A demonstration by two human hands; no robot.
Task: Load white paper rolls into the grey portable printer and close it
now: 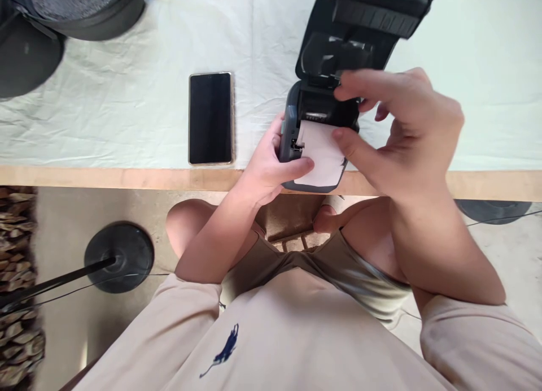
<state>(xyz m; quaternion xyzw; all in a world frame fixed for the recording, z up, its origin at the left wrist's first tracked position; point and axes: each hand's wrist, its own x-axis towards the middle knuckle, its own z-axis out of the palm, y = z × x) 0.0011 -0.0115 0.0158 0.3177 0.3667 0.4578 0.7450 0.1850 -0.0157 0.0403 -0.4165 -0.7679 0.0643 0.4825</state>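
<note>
A dark portable label printer (288,120) is held at the table's front edge with its lid (311,46) swung up and away. White paper (319,159) lies across the front of its body, running out of the inner compartment. My left hand (266,168) is closed around the printer's left side, its thumb pressing on the paper. Over the right side reaches my right hand (410,125), thumb touching the paper's right edge and index finger by the compartment near the hinge. Its thumb and index finger are apart; the other fingertips are partly hidden.
Left of the printer a smartphone (210,118) lies dark-screened on the pale tablecloth (161,57). A black bag-like object (97,18) sits at the far left. Below the wooden table edge (105,177) are a round black stand base (121,258), cables and stacked firewood (17,250).
</note>
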